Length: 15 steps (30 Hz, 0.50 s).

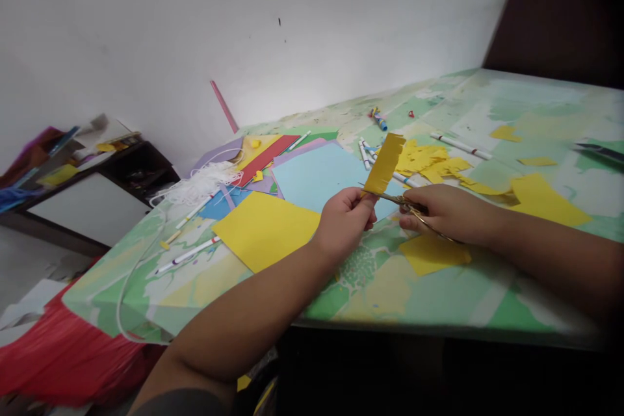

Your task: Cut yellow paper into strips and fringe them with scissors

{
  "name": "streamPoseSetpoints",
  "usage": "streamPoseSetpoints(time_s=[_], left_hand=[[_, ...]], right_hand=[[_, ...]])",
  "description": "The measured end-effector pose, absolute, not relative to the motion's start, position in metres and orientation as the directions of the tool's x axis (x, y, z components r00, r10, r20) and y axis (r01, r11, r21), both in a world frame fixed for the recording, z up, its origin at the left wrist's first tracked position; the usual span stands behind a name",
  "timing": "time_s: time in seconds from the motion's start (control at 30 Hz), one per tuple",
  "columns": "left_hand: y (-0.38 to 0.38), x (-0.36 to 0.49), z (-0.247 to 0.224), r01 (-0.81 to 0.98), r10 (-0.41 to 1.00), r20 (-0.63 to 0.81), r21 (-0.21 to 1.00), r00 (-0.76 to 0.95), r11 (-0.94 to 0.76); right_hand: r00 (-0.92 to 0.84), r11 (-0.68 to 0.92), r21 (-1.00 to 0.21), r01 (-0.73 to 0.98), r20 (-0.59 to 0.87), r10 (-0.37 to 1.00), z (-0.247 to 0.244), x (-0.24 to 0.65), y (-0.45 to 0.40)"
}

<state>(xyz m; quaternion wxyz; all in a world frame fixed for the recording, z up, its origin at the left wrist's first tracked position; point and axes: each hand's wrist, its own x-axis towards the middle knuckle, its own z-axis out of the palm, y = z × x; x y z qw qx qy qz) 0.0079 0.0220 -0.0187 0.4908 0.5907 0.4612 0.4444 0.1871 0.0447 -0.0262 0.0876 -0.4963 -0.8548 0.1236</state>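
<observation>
Between thumb and fingers, my left hand pinches the lower end of a yellow paper strip that stands upright with small cuts along its right edge. My right hand is closed round the handles of a pair of scissors. Their blades point left and lie across the strip near my left fingers. Behind the strip rests a pile of fringed yellow paper pieces. A yellow paper sheet lies left of my left hand, and a smaller yellow piece is under my right hand.
Light blue paper, a red sheet and a tangle of white string cover the left of the patterned tablecloth. Several markers lie about. A dark cabinet stands left; a white wall rises behind.
</observation>
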Motion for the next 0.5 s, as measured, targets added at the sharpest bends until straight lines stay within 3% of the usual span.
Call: streamPoseSetpoints(time_s=[0.17,0.5], left_hand=[[0.0228,0.0064,-0.0197,0.189,0.985,0.109,0.973,0.137,-0.134],[0.0232,0.0052,-0.0195,0.13,0.98,0.107,0.983,0.17,-0.13]], right_hand=[[-0.482,0.469,-0.279,0.838,0.023,0.876,-0.025,0.1856,0.0439],[-0.454,0.439,-0.272,0.856,0.011,0.891,-0.0221,0.1838,0.042]])
